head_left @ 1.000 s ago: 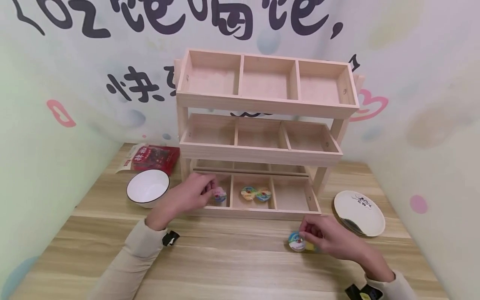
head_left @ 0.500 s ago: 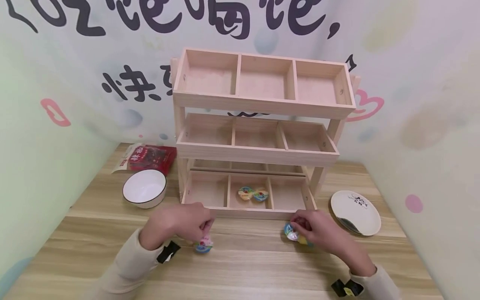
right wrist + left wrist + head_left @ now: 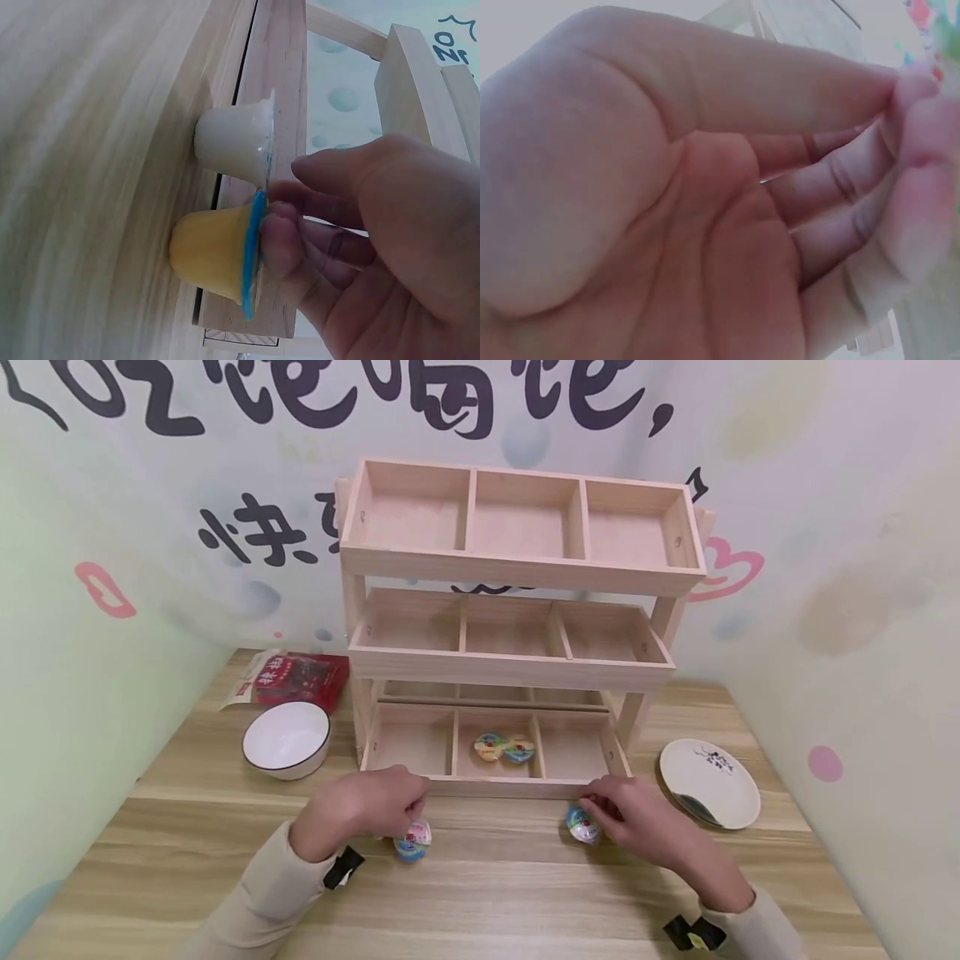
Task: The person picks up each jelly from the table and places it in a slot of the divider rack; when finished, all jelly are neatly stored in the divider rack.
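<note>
In the head view my left hand point(image 3: 363, 810) pinches a jelly cup point(image 3: 412, 842) with a pink and blue lid, just in front of the bottom tray. The left wrist view shows thumb and fingertips meeting beside a blurred coloured lid. My right hand point(image 3: 637, 818) is at the tray's front right. Below it, a white jelly cup point(image 3: 236, 141) and a yellow jelly cup point(image 3: 214, 251) stand side by side on the table. The right fingertips touch the yellow cup's blue-rimmed lid, while the thumb stands apart. Two joined jelly cups point(image 3: 504, 748) lie in the bottom tray's middle compartment.
A three-tier wooden rack point(image 3: 510, 675) with divided trays stands at the back. To its left are a white bowl point(image 3: 287, 739) and a red food packet point(image 3: 300, 678). On the right lies a patterned plate point(image 3: 708, 783).
My left hand has lifted its jelly cup out of the bottom tray's left compartment and brought it toward me. My right hand and its two cups have shifted slightly toward the rack.
</note>
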A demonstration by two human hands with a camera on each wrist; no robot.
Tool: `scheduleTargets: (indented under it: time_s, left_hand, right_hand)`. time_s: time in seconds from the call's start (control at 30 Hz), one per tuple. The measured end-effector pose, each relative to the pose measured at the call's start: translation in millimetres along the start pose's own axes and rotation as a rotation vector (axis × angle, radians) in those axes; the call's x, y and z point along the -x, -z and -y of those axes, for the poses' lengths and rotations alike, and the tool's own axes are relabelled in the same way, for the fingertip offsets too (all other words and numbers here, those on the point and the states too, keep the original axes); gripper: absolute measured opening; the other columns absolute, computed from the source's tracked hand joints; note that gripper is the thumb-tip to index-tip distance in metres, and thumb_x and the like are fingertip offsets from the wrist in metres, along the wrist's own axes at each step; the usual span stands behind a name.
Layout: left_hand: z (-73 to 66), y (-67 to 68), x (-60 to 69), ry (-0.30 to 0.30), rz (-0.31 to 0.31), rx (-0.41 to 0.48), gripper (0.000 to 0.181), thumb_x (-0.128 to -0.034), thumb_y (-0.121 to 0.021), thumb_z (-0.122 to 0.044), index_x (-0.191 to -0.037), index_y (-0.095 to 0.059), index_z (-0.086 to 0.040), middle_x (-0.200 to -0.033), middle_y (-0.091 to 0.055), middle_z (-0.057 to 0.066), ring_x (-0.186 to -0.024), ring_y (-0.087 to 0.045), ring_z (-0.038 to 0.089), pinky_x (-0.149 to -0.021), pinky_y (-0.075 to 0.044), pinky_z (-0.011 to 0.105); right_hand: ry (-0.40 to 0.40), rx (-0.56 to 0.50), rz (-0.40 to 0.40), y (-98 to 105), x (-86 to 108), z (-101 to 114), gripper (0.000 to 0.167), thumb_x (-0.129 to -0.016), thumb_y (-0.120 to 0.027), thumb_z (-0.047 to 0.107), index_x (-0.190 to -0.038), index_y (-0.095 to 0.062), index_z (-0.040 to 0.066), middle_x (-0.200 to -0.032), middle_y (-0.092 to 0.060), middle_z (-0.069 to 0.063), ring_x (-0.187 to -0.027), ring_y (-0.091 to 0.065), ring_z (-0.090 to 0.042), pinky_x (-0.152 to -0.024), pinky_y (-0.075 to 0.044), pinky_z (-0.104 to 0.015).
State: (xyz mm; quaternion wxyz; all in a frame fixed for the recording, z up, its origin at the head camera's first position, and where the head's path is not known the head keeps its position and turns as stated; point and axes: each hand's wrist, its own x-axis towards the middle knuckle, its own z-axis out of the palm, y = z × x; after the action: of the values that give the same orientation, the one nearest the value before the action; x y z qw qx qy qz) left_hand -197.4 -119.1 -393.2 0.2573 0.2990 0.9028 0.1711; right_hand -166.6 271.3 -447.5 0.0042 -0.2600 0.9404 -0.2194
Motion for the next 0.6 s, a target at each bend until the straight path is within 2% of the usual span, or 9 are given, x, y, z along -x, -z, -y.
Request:
scheduleTargets:
  time_s: [0.23, 0.33, 0.4, 0.5, 0.6]
  left_hand:
    - [-2.5, -3.8, -4.5, -0.041, -0.015, 0.011, 0.026, -0.0995, -0.067, -0.003, -0.079, -0.057, -0.015, -0.068, -0.052, -0.006, -0.063, -0.046, 0.009, -0.058, -0.035, 0.025]
    - [-2.8, -5.1, -6.1, -0.056, -0.014, 0.013, 0.025, -0.1001, -0.071, -0.006, -0.080, -0.060, -0.016, -0.070, -0.054, -0.007, -0.064, -0.047, 0.007, -0.058, -0.036, 0.024]
    - [-2.5, -5.7, -7.3, -0.059, -0.015, 0.008, 0.024, -0.0996, -0.073, -0.008, -0.080, -0.061, -0.016, -0.070, -0.054, -0.008, -0.064, -0.047, 0.007, -0.059, -0.036, 0.023]
    - [-2.3, -6.8, -8.1, -0.045, -0.009, 0.003, 0.022, -0.1003, -0.073, -0.010, -0.082, -0.062, -0.016, -0.071, -0.054, -0.007, -0.066, -0.047, 0.007, -0.061, -0.036, 0.024]
    - [-3.9, -7.6, -7.9, -0.034, 0.003, -0.002, 0.020, -0.1009, -0.073, -0.011, -0.085, -0.062, -0.016, -0.073, -0.054, -0.006, -0.068, -0.048, 0.008, -0.063, -0.036, 0.025]
  right_hand:
    - [0.047, 0.009, -0.021, 4, -3.9, 1, 0.010, -0.104, -0.072, 0.013, -0.110, -0.080, 0.009, -0.089, -0.070, 0.011, -0.075, -0.055, 0.005, -0.065, -0.052, -0.021]
    - [0.063, 0.004, -0.055, 7, -14.0, 9, 0.008, -0.103, -0.073, 0.011, -0.108, -0.080, 0.009, -0.088, -0.072, 0.008, -0.075, -0.057, 0.005, -0.065, -0.054, -0.021]
    - [0.079, -0.015, -0.077, 7, -27.5, 19, 0.008, -0.103, -0.074, 0.011, -0.108, -0.080, 0.009, -0.088, -0.075, 0.004, -0.075, -0.061, 0.004, -0.066, -0.056, -0.020]
    - [0.133, -0.022, -0.096, 1, -58.3, 33, 0.011, -0.102, -0.075, 0.010, -0.110, -0.080, 0.006, -0.092, -0.076, -0.002, -0.076, -0.064, 0.001, -0.066, -0.058, -0.020]
    - [0.136, -0.026, -0.042, -8, -92.0, 41, 0.014, -0.103, -0.073, 0.010, -0.115, -0.077, 0.002, -0.091, -0.074, -0.005, -0.071, -0.061, -0.003, -0.062, -0.054, -0.021]
